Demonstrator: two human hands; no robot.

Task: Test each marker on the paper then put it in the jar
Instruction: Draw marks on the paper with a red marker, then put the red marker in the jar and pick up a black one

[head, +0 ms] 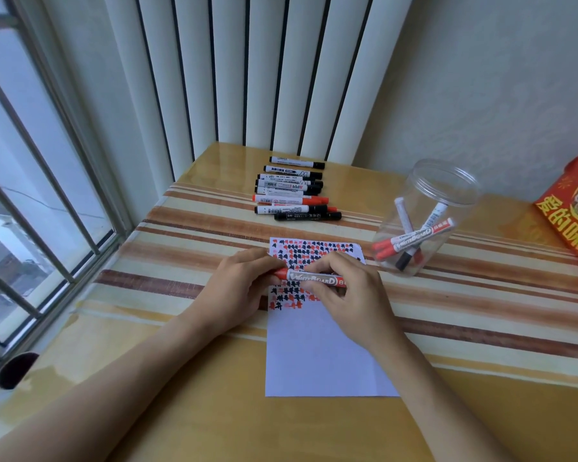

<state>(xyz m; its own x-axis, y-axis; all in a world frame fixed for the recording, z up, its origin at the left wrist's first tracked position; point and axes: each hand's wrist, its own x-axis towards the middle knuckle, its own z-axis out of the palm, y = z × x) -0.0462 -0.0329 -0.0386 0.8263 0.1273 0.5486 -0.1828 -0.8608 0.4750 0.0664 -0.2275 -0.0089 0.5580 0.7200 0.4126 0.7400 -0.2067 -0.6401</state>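
A red whiteboard marker [314,279] lies level above the white paper [317,355], whose upper half is covered in red and black marks. My left hand [237,288] grips the marker's red cap end. My right hand [351,291] holds its barrel with curled fingers. The clear plastic jar [447,191] stands open to the right of the paper, holding several markers with their caps down. A row of several black and red markers [294,191] lies on the table behind the paper.
A red printed box [574,221] sits at the table's right edge. White vertical blinds [264,78] hang behind the table. A barred window [30,195] runs along the left. A dark round object [17,370] stands at the lower left.
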